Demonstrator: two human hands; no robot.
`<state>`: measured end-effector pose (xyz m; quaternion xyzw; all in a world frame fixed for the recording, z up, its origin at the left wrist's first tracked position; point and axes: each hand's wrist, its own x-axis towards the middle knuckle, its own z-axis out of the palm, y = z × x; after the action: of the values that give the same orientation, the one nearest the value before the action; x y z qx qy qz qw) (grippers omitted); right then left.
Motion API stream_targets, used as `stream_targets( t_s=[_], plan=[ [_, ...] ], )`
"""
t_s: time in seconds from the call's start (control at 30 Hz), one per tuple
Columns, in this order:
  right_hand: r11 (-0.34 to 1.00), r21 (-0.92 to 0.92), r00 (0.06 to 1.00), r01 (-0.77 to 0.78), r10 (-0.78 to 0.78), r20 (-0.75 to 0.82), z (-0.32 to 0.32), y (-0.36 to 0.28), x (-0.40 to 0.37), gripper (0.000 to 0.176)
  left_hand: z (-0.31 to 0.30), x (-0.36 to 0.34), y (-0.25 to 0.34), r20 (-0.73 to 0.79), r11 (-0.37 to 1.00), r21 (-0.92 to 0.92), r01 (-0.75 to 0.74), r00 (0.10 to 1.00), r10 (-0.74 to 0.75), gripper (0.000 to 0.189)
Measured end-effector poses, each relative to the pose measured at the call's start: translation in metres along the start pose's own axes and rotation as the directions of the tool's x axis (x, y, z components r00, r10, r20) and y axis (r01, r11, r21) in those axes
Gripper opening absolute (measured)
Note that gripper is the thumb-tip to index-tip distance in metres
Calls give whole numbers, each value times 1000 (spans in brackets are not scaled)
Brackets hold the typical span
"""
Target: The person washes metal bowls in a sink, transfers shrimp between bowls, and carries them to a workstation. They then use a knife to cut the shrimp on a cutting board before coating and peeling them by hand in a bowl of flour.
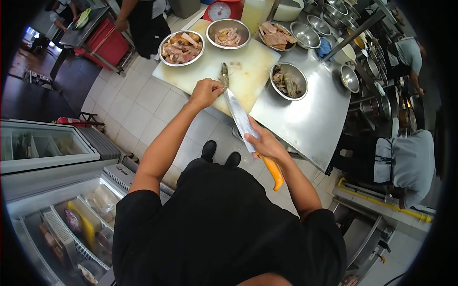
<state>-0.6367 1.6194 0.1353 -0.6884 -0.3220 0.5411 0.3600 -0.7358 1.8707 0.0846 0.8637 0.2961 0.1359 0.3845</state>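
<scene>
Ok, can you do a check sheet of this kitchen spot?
Surface: white plastic cutting board on a steel table.
Job's things: long greyish food piece; broad steel knife with orange handle.
Clutter: round steel bowls of cut meat; red kitchen scale.
Hands: left hand holds the food piece; right hand grips the knife.
Cables: nothing seen.
Surroundings: white tiled floor, glass-topped freezer, other people working.

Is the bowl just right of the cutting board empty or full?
Partly full: the bowl holds dark pieces of food heaped across its bottom.
</scene>
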Motion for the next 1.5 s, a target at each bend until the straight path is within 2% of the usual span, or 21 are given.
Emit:
stream_targets(
  t_s=[0.07, 0.13, 0.2, 0.27, 0.57, 0.7, 0.9, 0.97, 1.2, 1.3, 1.33, 1.4, 1.47, 1.5],
  plan=[
    [998, -41, 999, -46, 46, -3, 3, 0, 6, 64, 1, 0, -1, -30, 1000, -8, 9, 1000, -9, 17],
    [997, -51, 999, -52, 51, -9, 2, -7, 3, 64, -2, 1, -4, 35, 999, -38, 38, 999, -36, 18],
    [996, -60, 998, -59, 58, -12, 3, -6, 2, 64, -2, 1, -4, 28, 999, -23, 35, 999, -34, 17],
    [994, -111, 1000, -6, 3, -31, 3, 1, 1, 64, -1, 0, -4, 20, 999, -9, 33, 999, -32, 17],
    [995, -93, 999, -44, 43, -19, 15, -7, -1, 65, 6, -4, -4, -45, 998, -26, 54, 997, -55, 17],
    [996, -82, 999, -16, 13, -29, 17, -2, 1, 65, 8, -4, -4, -63, 999, -1, 33, 997, -33, 16],
    [983, -178, 998, 39, -45, -35, 20, 5, 4, 65, 9, -4, -5, -49, 998, -21, 64, 997, -65, 16],
    [967, -253, 998, -4, -10, -55, 23, 0, 3, 65, 9, -5, -5, -34, 997, -21, 79, 996, -79, 16],
    [956, -290, 995, -43, 13, -103, 33, -9, 2, 64, 5, -4, -10, -65, 999, 26, 28, 998, -26, 15],
    [941, -330, 991, 78, -111, -81, 23, -4, -1, 64, 6, 2, -11, -54, 999, 28, -34, 998, 35, 14],
    [943, -327, 988, 61, -104, -116, 17, -9, -9, 64, 5, 1, -11, -51, 999, 23, -32, 998, 33, 13],
    [957, -289, 999, -29, 15, -50, 5, -15, -24, 61, 1, -2, -6, -22, 1000, 1, -14, 1000, 14, 14],
    [953, -295, 993, -73, 43, -108, -6, -17, -48, 39, 1, -3, -16, -48, 996, 16, -88, 995, 88, 17],
    [968, -249, 986, -38, -3, -164, -12, -9, -58, 36, -2, -4, -12, -21, 997, 30, -76, 997, 77, 20]
  ],
)
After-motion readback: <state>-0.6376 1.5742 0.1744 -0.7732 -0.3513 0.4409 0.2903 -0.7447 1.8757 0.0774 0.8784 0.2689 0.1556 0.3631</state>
